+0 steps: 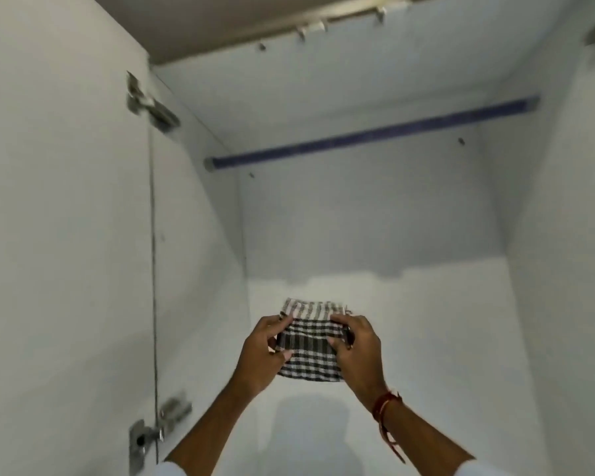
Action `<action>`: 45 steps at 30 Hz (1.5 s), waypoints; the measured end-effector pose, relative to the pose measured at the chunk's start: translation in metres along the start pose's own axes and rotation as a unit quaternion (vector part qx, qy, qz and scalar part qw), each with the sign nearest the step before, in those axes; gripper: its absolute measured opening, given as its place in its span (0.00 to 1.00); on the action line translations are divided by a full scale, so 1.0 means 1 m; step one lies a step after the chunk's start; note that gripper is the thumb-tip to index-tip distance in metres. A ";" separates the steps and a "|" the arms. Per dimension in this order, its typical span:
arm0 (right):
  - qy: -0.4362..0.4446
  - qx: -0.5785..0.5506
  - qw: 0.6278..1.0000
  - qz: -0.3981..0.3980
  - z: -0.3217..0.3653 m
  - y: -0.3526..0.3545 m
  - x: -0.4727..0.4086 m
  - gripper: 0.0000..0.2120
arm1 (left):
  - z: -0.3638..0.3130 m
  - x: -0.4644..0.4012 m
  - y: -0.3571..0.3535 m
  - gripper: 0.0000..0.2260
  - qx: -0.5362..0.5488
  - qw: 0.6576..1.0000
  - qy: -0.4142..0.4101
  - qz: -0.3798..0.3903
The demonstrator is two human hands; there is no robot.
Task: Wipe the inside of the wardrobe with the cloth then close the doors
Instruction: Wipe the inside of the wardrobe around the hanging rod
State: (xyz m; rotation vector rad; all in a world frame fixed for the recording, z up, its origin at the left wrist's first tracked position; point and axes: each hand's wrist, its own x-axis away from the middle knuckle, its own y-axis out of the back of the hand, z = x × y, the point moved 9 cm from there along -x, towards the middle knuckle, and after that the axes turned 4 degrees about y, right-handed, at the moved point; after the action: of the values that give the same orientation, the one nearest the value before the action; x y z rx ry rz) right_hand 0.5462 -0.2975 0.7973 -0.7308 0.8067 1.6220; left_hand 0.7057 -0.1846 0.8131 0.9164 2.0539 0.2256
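both forearms reach up from the bottom of my view, and between them i hold the cloth, a checked black-and-white rag folded small. my left hand pinches its left edge, thumb on the near face and fingers curled behind; my right hand grips the right edge the same way, a red thread band on that wrist. both hands are closed on the fabric, neither flat for wiping. the cloth hangs in the air in front of the wardrobe back wall, not pressed to any surface as far as i can tell.

i judge this as the fold-and-ready step: the wiping stroke is not under way here. the next move calls for one hand to take the pad whole, palm spread over it, and press it to a panel.

beyond the hands, higher up, a blue rail spans the cavity. off to the left of my left hand stands the open door, with one hinge high and another hinge low beside my left forearm. the doors are not yet closed.

no brand, label or readable writing shows anywhere.
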 end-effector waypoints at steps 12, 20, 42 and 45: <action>0.350 0.065 0.934 -0.030 0.231 -0.049 -0.238 0.21 | -0.136 -0.164 0.205 0.34 -0.109 0.943 -0.130 -0.287; 0.371 0.308 0.870 -0.098 0.259 -0.067 -0.301 0.17 | -0.154 -0.245 0.229 0.34 -0.141 0.937 -0.146 -0.284; 0.500 0.422 0.727 -0.209 0.209 -0.043 -0.322 0.20 | -0.116 -0.270 0.205 0.26 -0.363 0.859 -0.174 -0.317; 0.477 0.450 0.714 -0.247 0.183 0.007 -0.336 0.20 | -0.117 -0.270 0.204 0.25 -0.368 0.849 -0.181 -0.334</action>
State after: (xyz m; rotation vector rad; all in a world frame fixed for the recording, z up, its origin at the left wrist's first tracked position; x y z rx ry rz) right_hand 0.5920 -0.3365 1.1750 -0.9053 1.7643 0.1210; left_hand 0.8226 -0.2029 1.1509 -0.2339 1.5961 0.3835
